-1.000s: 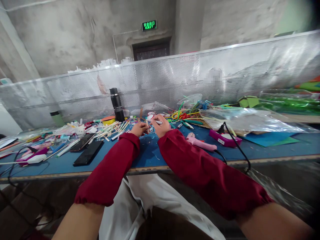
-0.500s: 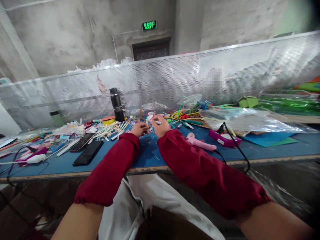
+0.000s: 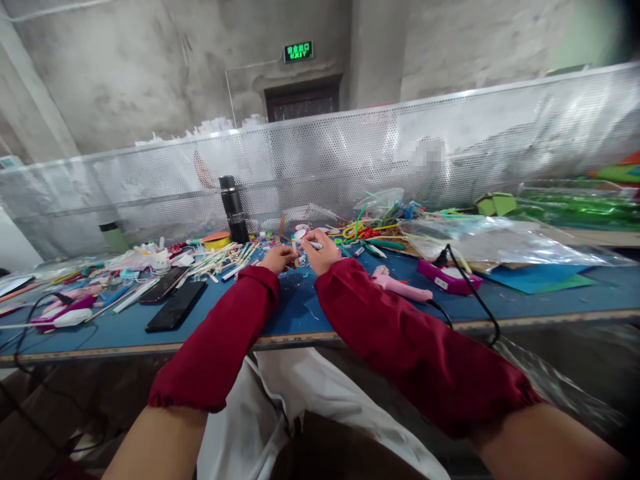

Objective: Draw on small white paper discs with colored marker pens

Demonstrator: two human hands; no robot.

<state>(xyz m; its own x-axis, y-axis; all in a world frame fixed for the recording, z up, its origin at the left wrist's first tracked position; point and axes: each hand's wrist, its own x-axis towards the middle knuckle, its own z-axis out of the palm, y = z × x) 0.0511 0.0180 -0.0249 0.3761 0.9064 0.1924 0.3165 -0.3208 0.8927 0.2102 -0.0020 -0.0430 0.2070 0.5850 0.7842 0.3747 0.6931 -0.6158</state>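
From where I stand, the red sleeves [image 3: 385, 333] are shiny cloth. The held stick [image 3: 295, 247] looks like wood, but it's too tiny to be sure. The clear bag [image 3: 505, 235] is shiny plastic, the screen [image 3: 325, 160] holey metal, the wall [image 3: 125, 67] rough and dull.

You're facing a rough grey wall [image 3: 125, 73] – lit green EXIT sign [image 3: 299, 51] above a dark doorway [image 3: 303, 101]. Perforated metal screen [image 3: 325, 157] spans the back of your blue-topped table [image 3: 295, 317] – bright glare patches toward your right.
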